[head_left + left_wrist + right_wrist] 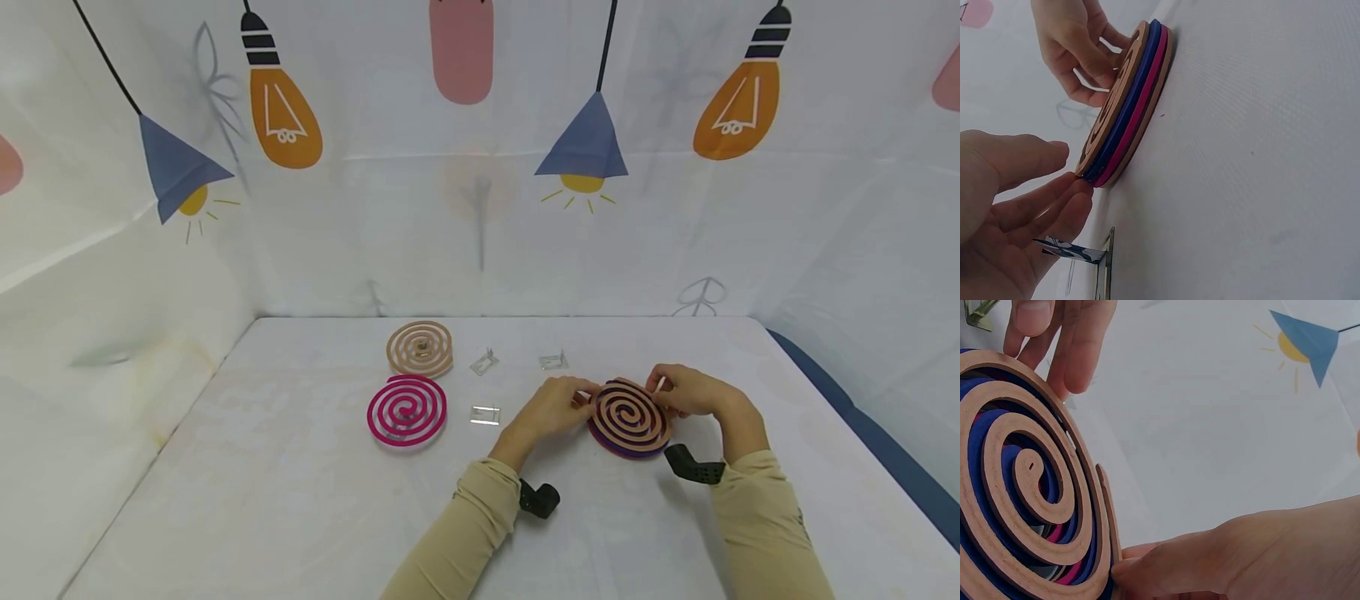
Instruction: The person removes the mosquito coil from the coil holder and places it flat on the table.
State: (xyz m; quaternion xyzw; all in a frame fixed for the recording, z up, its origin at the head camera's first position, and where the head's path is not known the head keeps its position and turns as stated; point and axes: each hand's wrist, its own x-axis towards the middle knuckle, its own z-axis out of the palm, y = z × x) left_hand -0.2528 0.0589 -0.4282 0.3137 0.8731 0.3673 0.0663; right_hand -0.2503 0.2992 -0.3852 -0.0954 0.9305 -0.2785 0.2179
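Observation:
A stack of spiral mosquito coils (628,417) lies on the right part of the table. Its top coil (1054,544) is tan; under it a blue coil (1124,112), a magenta coil (1137,112) and another tan layer show at the edge. My right hand (693,392) pinches the stack's right rim, thumb tip by the top coil's outer end. On the opposite side, my left hand (551,410) touches the rim with its fingertips, and the left wrist view shows its thumb (1035,162) apart from the coils.
Farther left lie a magenta coil (407,408) and, behind it, a tan coil (401,350). Small metal coil stands sit between them and the stack: one in front (486,415), two behind, a left stand (485,362) and a right stand (553,362). A printed curtain (405,233) backs the table.

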